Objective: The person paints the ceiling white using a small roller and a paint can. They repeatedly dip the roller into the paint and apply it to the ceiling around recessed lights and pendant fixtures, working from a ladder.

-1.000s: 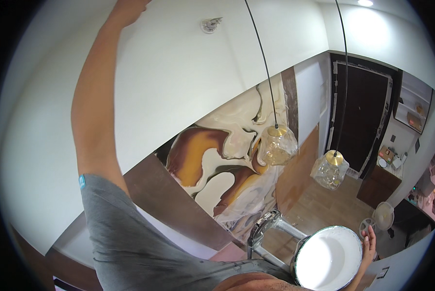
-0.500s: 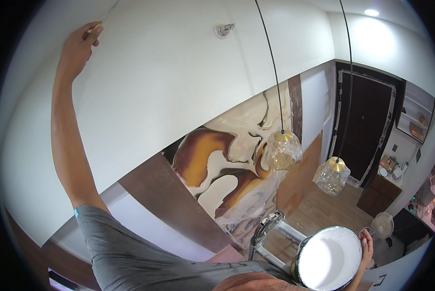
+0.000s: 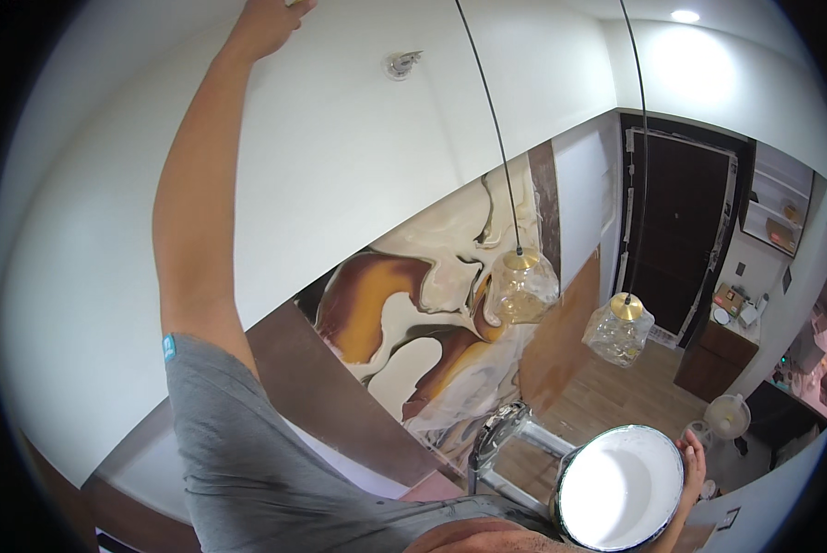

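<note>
My left hand (image 3: 271, 26) is raised high against the white wall, at the top edge of the view. Its fingers are closed on a small yellow-handled tool (image 3: 295, 3), mostly cut off by the frame, so its kind is unclear. At the lower right, a bucket (image 3: 669, 472) with white paint inside is tilted toward me. My right hand (image 3: 694, 464) grips the bucket's right side, fingers curled at the rim.
Two glass pendant lamps (image 3: 524, 288) hang on black cords in front of me. A wall fitting (image 3: 401, 64) sticks out from the white wall (image 3: 340, 166). Below stands a paint-spattered metal frame (image 3: 501, 433), perhaps a ladder. A dark door (image 3: 676, 230) is at the far right.
My left hand has swept right and up along the wall with the yellow-handled tool, which is now mostly out of frame. My right hand and the bucket have barely moved.
</note>
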The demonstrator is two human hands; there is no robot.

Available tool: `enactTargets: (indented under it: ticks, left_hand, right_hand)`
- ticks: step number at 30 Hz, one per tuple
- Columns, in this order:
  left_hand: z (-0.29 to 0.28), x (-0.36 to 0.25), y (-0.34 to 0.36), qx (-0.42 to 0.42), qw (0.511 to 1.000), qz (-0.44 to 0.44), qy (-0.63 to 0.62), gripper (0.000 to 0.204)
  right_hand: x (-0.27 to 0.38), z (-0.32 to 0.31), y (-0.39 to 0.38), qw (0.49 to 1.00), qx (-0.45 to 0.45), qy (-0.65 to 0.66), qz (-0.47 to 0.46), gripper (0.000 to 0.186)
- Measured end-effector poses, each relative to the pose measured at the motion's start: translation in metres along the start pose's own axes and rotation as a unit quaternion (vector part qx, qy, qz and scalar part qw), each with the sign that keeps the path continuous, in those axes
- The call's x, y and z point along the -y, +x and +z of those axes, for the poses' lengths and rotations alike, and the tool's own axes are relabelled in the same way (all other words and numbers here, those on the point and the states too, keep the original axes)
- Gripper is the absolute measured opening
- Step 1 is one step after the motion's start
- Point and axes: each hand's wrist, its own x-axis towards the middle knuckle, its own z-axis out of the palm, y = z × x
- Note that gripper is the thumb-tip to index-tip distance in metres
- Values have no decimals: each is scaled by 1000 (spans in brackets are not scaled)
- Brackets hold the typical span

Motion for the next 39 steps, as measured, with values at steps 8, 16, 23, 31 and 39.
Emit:
enactTargets:
  ticks: [8,16,23,31,39]
  left_hand:
    - [-22,-15,-17,-21,998,-19,55,39]
    - [-121,28,-73,-38,994,-4,103,45]
    - [-160,13,-112,-43,994,-37,94,43]
    - [-62,-58,-38,-8,997,-43,66,38]
    - [10,-46,27,-7,999,15,31,37]
  right_hand:
    - [-5,-1,0,1000,-2,1,5,47]
    - [-12,-3,2,1000,5,9,-2,46]
    - [-13,0,4,1000,-6,22,-14,45]
    - [-13,-3,0,998,12,56,-9,44]
    - [-7,8,-5,999,2,49,-20,43]
